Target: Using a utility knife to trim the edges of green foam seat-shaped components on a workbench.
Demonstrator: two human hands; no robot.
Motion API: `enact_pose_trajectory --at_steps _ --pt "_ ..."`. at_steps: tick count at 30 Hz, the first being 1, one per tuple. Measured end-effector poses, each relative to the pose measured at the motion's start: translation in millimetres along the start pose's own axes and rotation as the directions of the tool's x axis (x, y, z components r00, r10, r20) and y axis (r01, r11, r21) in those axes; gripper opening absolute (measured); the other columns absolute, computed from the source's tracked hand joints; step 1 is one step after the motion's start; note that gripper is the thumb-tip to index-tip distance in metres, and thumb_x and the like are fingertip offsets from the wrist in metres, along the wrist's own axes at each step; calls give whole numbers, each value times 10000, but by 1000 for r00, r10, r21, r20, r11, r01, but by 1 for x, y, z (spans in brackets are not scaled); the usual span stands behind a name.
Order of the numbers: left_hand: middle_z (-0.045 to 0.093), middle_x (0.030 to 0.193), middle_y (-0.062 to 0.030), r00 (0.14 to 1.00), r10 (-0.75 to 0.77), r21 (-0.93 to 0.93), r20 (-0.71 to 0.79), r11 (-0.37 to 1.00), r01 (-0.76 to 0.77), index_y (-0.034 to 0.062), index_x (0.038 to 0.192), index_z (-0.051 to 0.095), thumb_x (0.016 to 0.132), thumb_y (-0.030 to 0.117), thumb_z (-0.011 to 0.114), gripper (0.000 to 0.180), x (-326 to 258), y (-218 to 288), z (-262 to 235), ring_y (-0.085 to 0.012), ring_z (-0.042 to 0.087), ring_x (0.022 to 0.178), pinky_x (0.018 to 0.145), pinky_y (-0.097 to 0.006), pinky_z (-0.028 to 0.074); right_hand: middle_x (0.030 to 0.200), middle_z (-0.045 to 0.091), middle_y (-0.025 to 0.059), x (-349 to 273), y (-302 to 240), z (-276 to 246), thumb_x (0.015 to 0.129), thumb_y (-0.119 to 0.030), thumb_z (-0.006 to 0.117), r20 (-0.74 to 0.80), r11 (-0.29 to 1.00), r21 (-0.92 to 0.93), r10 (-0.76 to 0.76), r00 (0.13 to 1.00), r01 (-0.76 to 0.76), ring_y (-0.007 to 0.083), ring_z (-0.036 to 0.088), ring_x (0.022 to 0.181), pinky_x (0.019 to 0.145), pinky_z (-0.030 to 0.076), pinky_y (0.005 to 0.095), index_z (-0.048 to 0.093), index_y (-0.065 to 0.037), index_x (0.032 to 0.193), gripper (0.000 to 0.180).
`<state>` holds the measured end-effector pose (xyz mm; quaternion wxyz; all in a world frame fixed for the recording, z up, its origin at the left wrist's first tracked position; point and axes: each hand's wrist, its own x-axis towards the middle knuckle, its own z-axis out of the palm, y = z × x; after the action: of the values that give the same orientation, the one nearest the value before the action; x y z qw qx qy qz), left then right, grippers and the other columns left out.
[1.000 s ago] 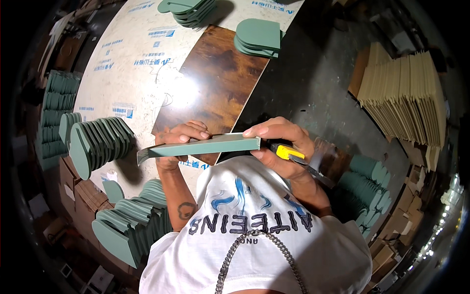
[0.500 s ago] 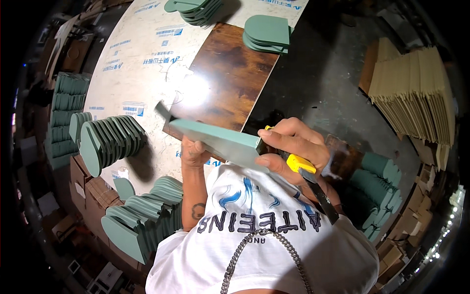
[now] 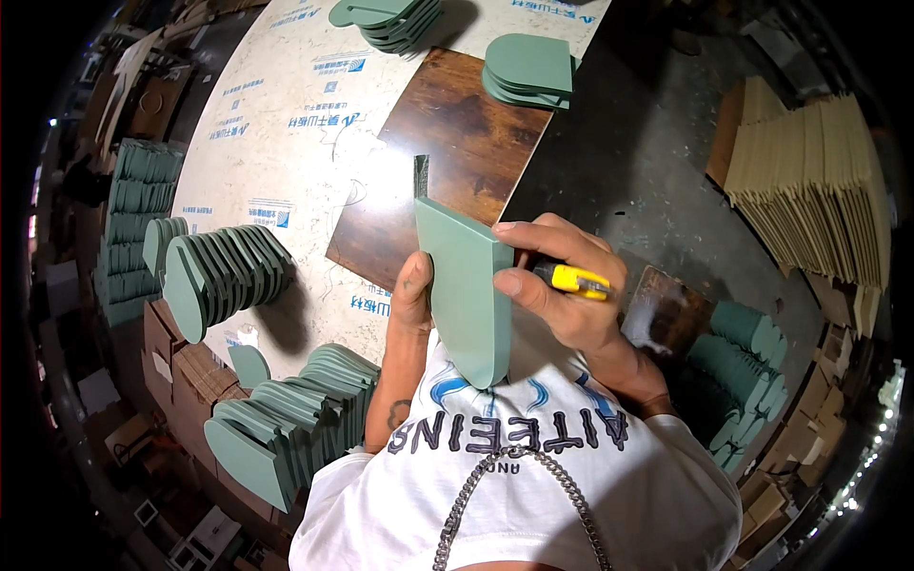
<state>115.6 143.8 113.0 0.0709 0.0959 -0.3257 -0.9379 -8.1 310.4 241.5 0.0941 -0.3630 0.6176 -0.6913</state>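
An arch-shaped green board is held up on edge in front of my chest, its curved end low. My left hand grips it from the left, the thumb along its side and the other fingers hidden behind. A dark narrow strip sticks up past the board's far end; what holds it is hidden. In my right hand lies a yellow and black utility knife, its front end hidden by the fingers. The right thumb and forefinger also touch the board's right edge.
A brown wood-patterned sheet lies on the white printed table. Stacks of green boards stand at the far edge, at left and near left. Cream boards and more green pieces stand at right.
The board has turned from lying slantwise to standing lengthwise, its curved end now toward me. The knife has swung in my right hand and now points right. The dark strip has moved right.
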Motion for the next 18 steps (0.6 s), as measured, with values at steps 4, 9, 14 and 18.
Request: enact_pose_trajectory --at_steps 4,9,14,18 --pt "680 1207 -162 993 64 268 -95 963 -37 -58 1299 581 919 466 721 662 19 34 -25 -243 695 1053 923 -362 570 946 727 56 -3 43 -4 906 -149 770 -198 925 136 376 905 -355 120 662 766 720 540 258 707 20 1145 299" --pt "680 1299 -114 957 237 986 166 -59 -156 146 1385 601 879 5 646 527 50 37 -46 -311 667 1166 981 -425 532 904 669 96 -43 149 -43 948 -108 696 -268 686 315 727 632 -656 136 626 729 665 532 286 578 46 1262 369" --pt "284 1637 -171 995 24 839 96 -539 -68 281 1535 438 875 129 651 709 51 -67 -105 -391 265 1502 1182 -634 193 938 661 115 -96 197 -57 985 -89 625 -202 476 298 879 433 -827 174 655 761 663 578 324 511 -16 1227 277" --pt "175 1658 -238 1000 14 915 2 -404 4 234 1574 366 897 473 690 788 42 -107 -104 -448 140 1531 1181 -672 105 951 649 112 -116 206 -51 978 -70 619 -202 468 49 870 450 -883 171 668 805 676 584 301 507 18 1254 311"
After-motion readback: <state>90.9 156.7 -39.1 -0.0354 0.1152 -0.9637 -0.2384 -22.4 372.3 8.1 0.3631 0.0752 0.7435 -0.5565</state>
